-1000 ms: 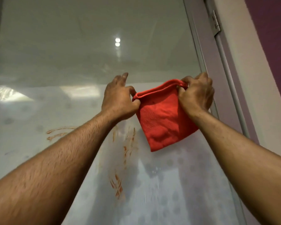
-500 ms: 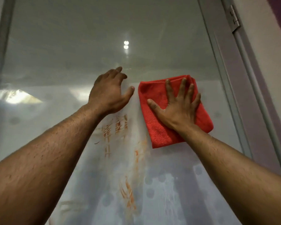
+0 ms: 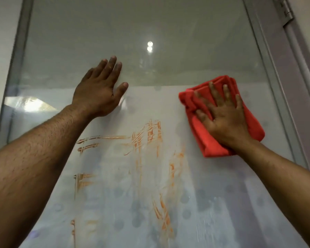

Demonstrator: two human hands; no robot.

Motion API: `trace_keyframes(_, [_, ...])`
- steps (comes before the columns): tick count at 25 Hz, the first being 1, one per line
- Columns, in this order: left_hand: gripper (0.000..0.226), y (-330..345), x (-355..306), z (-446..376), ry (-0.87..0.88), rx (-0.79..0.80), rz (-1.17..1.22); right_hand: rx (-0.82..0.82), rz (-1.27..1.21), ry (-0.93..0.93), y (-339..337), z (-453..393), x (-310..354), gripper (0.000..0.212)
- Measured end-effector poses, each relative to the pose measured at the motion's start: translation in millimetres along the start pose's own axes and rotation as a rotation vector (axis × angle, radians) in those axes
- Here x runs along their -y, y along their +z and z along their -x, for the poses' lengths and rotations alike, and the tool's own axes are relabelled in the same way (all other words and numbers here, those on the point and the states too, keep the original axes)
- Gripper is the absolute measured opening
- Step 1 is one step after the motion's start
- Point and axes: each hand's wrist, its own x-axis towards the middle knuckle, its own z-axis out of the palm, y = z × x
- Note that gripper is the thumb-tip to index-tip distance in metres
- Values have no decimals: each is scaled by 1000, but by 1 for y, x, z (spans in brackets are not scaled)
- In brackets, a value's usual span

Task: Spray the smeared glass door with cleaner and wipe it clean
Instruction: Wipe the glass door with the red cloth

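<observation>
I see my right hand (image 3: 222,119) laid flat on the red cloth (image 3: 252,129), fingers spread wide and pressing it against the glass door (image 3: 186,68); the arm reaches up from the lower right with the wrist at the cloth's bottom edge; the cloth sits high on the right side of the pane, near the grey door frame (image 3: 268,72), folded and bunched at its top left corner; my left hand (image 3: 100,90) is raised with the palm toward the glass, fingers straight and close together, thumb out to the side; whether the palm actually touches the pane I cannot tell; its forearm runs up from the lower left; compared with half a second ago, the left hand has opened from a loose curl into a flat palm, the cloth has bunched up under my right hand, and the gap between my two hands has widened; a second ago both hands were pinching the cloth's top edge; the orange smears (image 3: 147,136) lie in streaks below and between my hands, untouched by the cloth; there are no containers in sight; a metal hinge (image 3: 287,11) shows at the top right
</observation>
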Motion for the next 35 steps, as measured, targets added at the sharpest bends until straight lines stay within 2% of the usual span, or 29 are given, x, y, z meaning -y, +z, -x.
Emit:
trace_keyframes(3, [69, 4, 1, -3, 7, -15, -9, 16, -57, 251, -3, -29, -5, 54])
trace_keyframes(5, [72, 6, 1, -3, 12, -31, -14, -5, -63, 290, -2, -41, 15, 55])
trace_keyframes(6, [75, 7, 2, -3, 12, -40, -11, -28, -72, 232, 0, -37, 28, 56])
trace_keyframes(8, [79, 7, 4, -3, 11, -41, 1, -44, -123, -12, 5, -6, 47, 56])
trace_keyframes(10, [80, 6, 4, -2, 6, -33, 3, -12, -123, -266, 7, 36, 36, 54])
trace_keyframes(11, [80, 5, 4, -1, 1, -33, 2, 0, -124, -312, 3, 45, 18, 54])
trace_keyframes(12, [80, 5, 3, -1, -1, -35, 1, -11, -128, -268, 0, 43, -2, 53])
trace_keyframes(13, [79, 5, 3, -1, -2, -38, 1, -28, -128, -142, -3, 34, -20, 53])
trace_keyframes(15, [79, 6, 2, 0, 0, -44, 0, -46, -81, 207, -6, -1, -39, 53])
trace_keyframes(16, [79, 6, 2, 0, 0, -47, -2, -47, -77, 334, -7, -21, -36, 54])
trace_keyframes(17, [79, 8, 1, -1, 3, -49, -4, -41, -90, 385, -9, -34, -22, 54])
trace_keyframes(18, [79, 9, 1, -1, 7, -52, -7, -45, -112, 345, -9, -39, -4, 53])
trace_keyframes(20, [81, 9, 2, -2, 14, -52, -5, -71, -191, 76, -3, -15, 33, 53])
trace_keyframes(22, [83, 9, 3, -3, 16, -44, 1, -11, -193, -215, 6, 51, 48, 52])
trace_keyframes(23, [84, 9, 4, -3, 16, -48, 0, 10, -157, -289, 9, 84, 43, 51])
trace_keyframes(25, [84, 9, 5, -2, 10, -59, -3, 19, -147, -214, 2, 102, 3, 51])
trace_keyframes(27, [82, 7, 4, 0, 5, -58, -3, -2, -143, 89, -5, 76, -31, 50])
trace_keyframes(29, [79, 6, 2, 1, 10, -54, -6, -26, -76, 279, -5, 36, -37, 51])
trace_keyframes(32, [77, 6, 2, 1, 2, -72, -15, -63, -103, 247, 1, -2, 13, 53])
trace_keyframes(35, [76, 5, 2, 1, 4, -63, -22, -52, -172, 18, 5, 27, 68, 54])
